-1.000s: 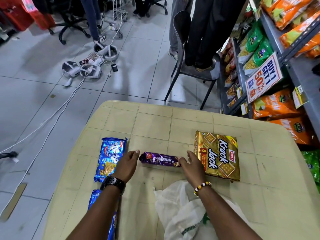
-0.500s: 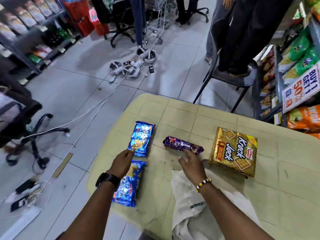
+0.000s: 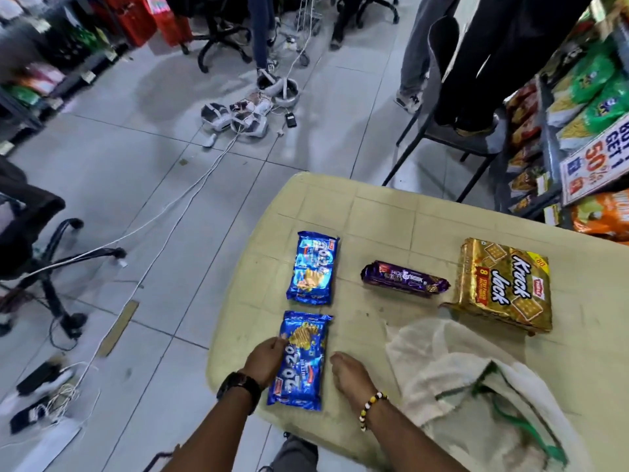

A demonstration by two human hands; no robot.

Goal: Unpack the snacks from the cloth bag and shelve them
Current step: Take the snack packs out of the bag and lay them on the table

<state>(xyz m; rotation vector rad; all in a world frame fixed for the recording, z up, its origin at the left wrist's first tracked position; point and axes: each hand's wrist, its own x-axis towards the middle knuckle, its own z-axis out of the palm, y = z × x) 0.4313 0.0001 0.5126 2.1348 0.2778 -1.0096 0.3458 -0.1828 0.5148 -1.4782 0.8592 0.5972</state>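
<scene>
Two blue biscuit packs lie on the cream table (image 3: 381, 212): the far blue pack (image 3: 311, 269) and the near blue pack (image 3: 301, 361). My left hand (image 3: 267, 359) touches the near pack's left edge, fingers curled against it. My right hand (image 3: 349, 373) rests just right of that pack, fingers apart, holding nothing. A purple biscuit roll (image 3: 405, 279) lies mid-table. A gold Krack Jack box (image 3: 503, 289) sits to its right. The white cloth bag (image 3: 476, 386) with green handles lies slumped beside my right forearm.
Snack shelves (image 3: 548, 158) with a 50% sign stand at the right. A grey chair (image 3: 452, 134) with a person standing on it is beyond the table. Cables and headsets (image 3: 245, 117) litter the floor. An office chair (image 3: 41, 253) is at left.
Both hands drew back from the purple roll toward me and left. My left hand now touches the near blue pack; my right hand has left the roll. The view swung left.
</scene>
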